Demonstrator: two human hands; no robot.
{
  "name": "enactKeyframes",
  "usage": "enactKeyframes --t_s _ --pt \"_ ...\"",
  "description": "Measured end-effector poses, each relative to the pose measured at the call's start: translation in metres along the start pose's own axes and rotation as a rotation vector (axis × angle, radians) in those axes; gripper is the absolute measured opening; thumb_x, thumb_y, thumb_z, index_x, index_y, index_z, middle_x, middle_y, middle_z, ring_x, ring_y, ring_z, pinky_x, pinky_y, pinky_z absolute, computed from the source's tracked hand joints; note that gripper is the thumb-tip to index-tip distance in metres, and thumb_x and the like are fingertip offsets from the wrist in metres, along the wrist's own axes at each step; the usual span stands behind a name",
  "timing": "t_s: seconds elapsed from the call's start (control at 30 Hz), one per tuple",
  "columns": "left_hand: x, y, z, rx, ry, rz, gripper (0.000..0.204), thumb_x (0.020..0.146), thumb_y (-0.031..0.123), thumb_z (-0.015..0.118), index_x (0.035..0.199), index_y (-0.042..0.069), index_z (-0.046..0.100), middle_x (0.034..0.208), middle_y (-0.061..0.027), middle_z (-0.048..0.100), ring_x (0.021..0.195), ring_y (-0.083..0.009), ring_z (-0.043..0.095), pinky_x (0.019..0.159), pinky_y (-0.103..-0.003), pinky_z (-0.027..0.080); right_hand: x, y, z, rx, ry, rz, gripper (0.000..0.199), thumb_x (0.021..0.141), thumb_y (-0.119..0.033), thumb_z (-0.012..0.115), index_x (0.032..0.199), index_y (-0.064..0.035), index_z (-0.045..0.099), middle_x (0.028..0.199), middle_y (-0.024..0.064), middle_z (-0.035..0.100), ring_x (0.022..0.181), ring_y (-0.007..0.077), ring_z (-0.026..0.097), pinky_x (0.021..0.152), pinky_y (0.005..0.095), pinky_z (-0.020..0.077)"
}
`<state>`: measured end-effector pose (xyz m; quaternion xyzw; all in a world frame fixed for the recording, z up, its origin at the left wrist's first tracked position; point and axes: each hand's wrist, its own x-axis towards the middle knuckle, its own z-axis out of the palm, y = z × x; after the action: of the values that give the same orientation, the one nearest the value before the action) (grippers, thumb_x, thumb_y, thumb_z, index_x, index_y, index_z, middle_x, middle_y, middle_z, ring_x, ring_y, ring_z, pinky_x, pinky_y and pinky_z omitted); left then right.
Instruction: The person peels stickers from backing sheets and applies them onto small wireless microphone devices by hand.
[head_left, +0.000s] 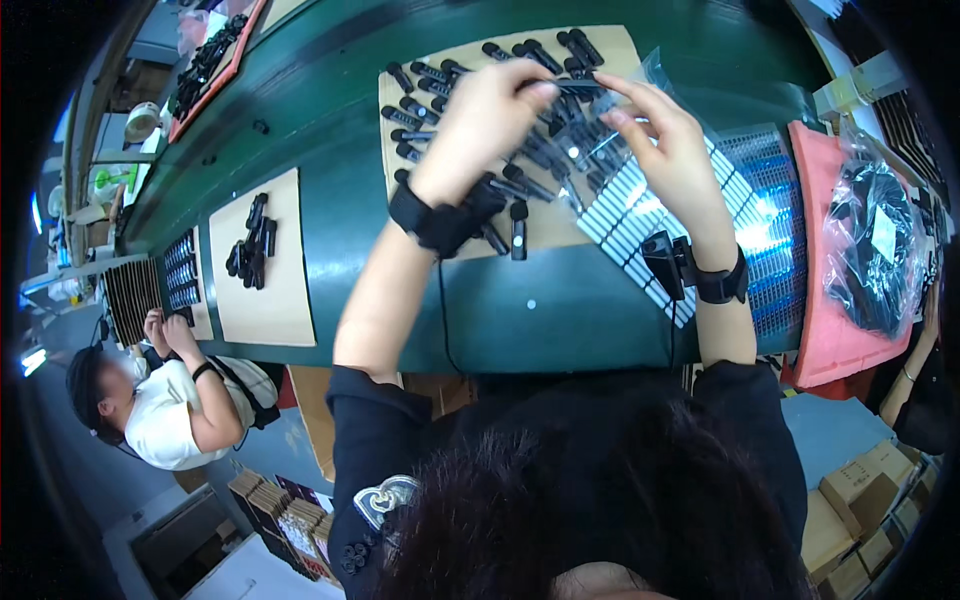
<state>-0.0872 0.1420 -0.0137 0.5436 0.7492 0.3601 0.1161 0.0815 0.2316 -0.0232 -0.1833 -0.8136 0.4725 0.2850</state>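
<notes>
My left hand pinches one end of a small black microphone, held lengthwise above the cardboard sheet. Close to its other end, my right hand has its fingertips drawn together around something small and pale that I cannot make out. Many like black microphones with round heads, one of them near the front edge, lie under and around my hands. Clear plastic film glints below the fingers. Beneath my right wrist lies a sheet of white strips.
A silvery-blue patterned sheet lies to the right, beside a pink tray with a bagged black item. On the left, another cardboard sheet bears a pile of microphones. A co-worker handles something at the green table's left end.
</notes>
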Motion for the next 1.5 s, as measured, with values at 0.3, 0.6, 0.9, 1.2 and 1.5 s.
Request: enactKeyframes --t_s 0.3,0.6,0.9,1.2,1.5 --pt "0.118 -0.159 -0.034 0.503 0.138 -0.354 0.030 0.076 0.021 0.046 0.100 0.008 0.060 0.097 -0.0170 0.060 0.091 -0.0334 0.056 0.081 -0.038 0.044 -0.002 0.036 0.033 -0.355 -0.156 -0.151 0.034 0.076 0.003 0.046 0.106 -0.0091 0.055 0.111 0.0097 0.053 0.096 0.0262 0.055 0.076 0.0291 0.0463" --pt "0.108 -0.143 -0.054 0.669 0.129 -0.345 0.036 0.076 0.025 0.052 0.108 0.009 0.055 0.109 -0.0158 0.053 0.102 -0.0337 0.049 0.086 -0.040 0.041 0.007 0.036 -0.002 -0.453 -0.054 -0.312 0.011 0.070 0.003 0.047 0.073 -0.0039 0.054 0.080 0.0081 0.053 0.072 0.0219 0.054 0.061 0.0308 0.0427" --pt "0.005 0.020 -0.043 0.301 0.177 0.668 0.021 0.071 -0.005 0.056 0.090 0.002 0.060 0.084 -0.0104 0.060 0.072 -0.0226 0.057 0.063 -0.027 0.046 -0.022 -0.035 -0.078 0.581 -0.062 -0.465 0.017 0.075 0.000 0.047 0.059 -0.0044 0.046 0.072 0.0048 0.046 0.064 0.0138 0.045 0.056 0.0223 0.0377" --pt "-0.045 0.117 -0.047 0.254 0.308 1.114 0.031 0.063 0.000 0.066 0.093 0.001 0.061 0.088 -0.0101 0.058 0.077 -0.0253 0.056 0.068 -0.031 0.047 -0.042 -0.070 -0.092 1.648 -0.435 -0.426 0.025 0.082 -0.004 0.049 0.058 -0.0073 0.045 0.072 0.0040 0.042 0.062 0.0119 0.035 0.051 0.0191 0.0388" --pt "-0.075 0.144 -0.044 0.107 0.224 1.110 0.030 0.063 0.002 0.067 0.093 0.001 0.061 0.086 -0.0097 0.057 0.076 -0.0238 0.056 0.066 -0.030 0.046 -0.053 -0.083 -0.063 2.073 -0.572 -0.124 0.025 0.084 -0.004 0.045 0.059 -0.0063 0.046 0.073 0.0046 0.041 0.061 0.0111 0.036 0.052 0.0197 0.0398"
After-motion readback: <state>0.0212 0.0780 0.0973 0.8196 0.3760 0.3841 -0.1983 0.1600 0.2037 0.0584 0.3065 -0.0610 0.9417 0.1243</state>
